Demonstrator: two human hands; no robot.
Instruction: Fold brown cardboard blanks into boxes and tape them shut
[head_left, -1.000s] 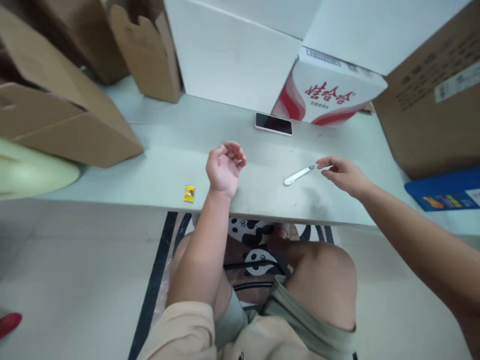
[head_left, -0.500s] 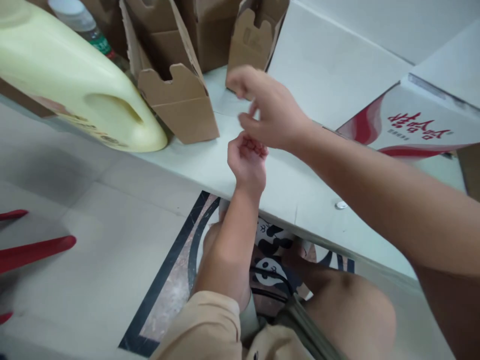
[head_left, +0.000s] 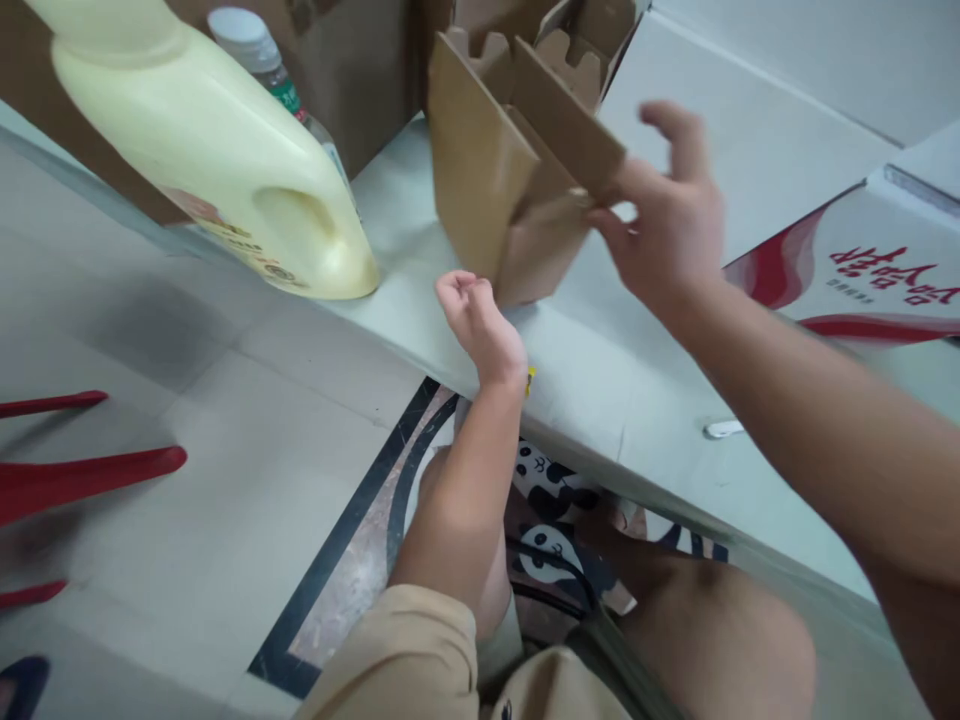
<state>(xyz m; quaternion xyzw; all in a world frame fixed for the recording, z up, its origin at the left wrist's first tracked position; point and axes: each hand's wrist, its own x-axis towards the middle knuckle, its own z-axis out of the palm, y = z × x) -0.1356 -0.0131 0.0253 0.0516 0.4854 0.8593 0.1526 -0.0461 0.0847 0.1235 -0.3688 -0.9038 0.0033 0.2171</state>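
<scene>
My right hand [head_left: 667, 215] pinches the near right corner of an open brown cardboard box [head_left: 480, 165], which stands tilted on the pale table [head_left: 585, 350]. Just in front of the box's base is my left hand [head_left: 484, 325], its fingers curled in; whether anything lies inside them is hidden. A bit of yellow [head_left: 531, 380] shows beside my left wrist. More brown box flaps [head_left: 581, 60] show behind the held box.
A large pale yellow jug [head_left: 225, 160] and a white-capped bottle [head_left: 281, 85] stand at the left. At the right is a white and red carton [head_left: 862, 270]. A small white object [head_left: 722, 429] lies near the table's front edge. Red legs [head_left: 90, 480] show over the floor.
My right hand has moved right and taken hold of a cardboard box, now closer to the other boxes. The view has shifted slightly. My left hand stays low near the table edge.
</scene>
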